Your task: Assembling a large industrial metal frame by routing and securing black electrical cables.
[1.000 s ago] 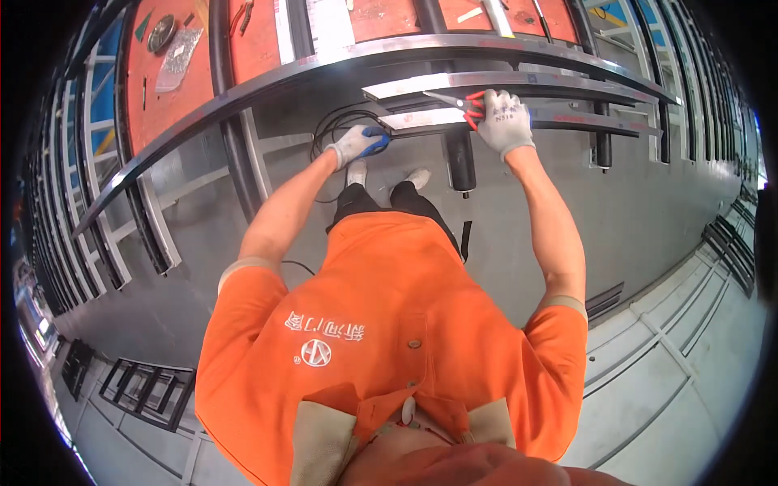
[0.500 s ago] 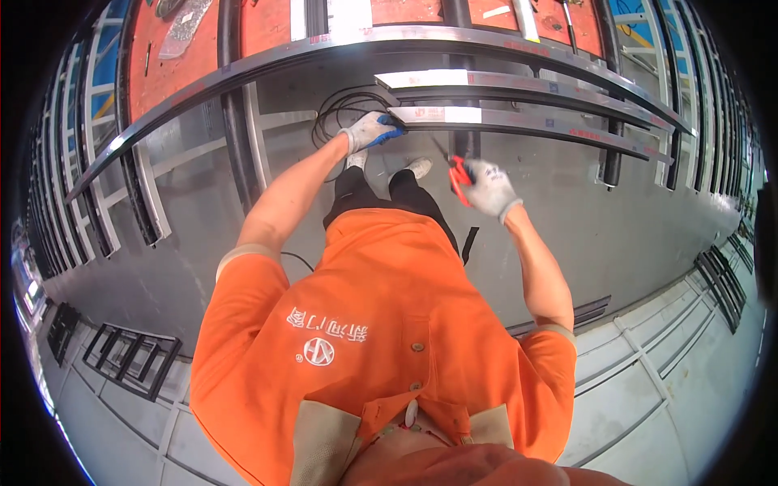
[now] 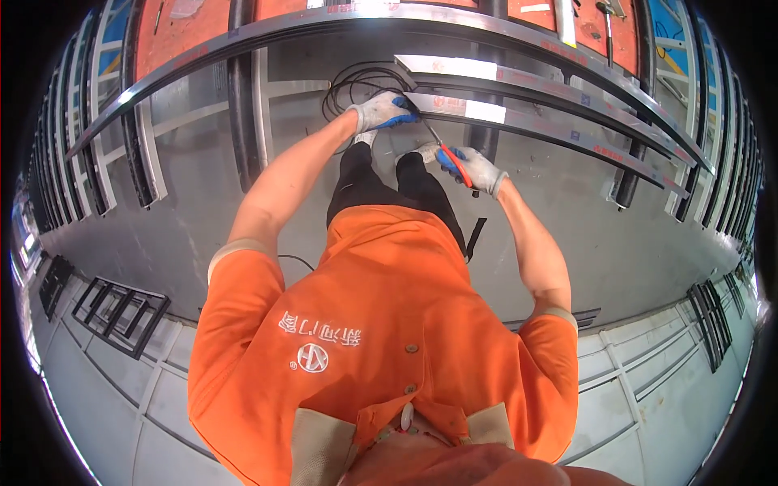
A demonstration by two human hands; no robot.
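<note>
My left hand (image 3: 381,112), in a white glove with blue fingers, is closed at the near-left end of a grey metal profile (image 3: 535,125). Dark material shows at its fingertips, but I cannot make out what it is. My right hand (image 3: 476,170), gloved the same way, grips red-handled scissors (image 3: 455,164). Their narrow blades point up and left, and the tips come close to my left fingers at the profile's end. A second profile (image 3: 527,79) lies just beyond the first, roughly parallel to it.
A longer metal profile (image 3: 324,18) spans the bench behind. Dark supports (image 3: 243,121) stand under it, and a coiled black cable (image 3: 344,89) lies on the floor beyond my left hand. Racks of profiles (image 3: 77,138) line both sides. A red work surface (image 3: 190,28) holds tools.
My right hand has moved left with the scissors, bringing the blades to the profile's end. Left hand stays at that end, its fingers closed. The view has shifted slightly.
</note>
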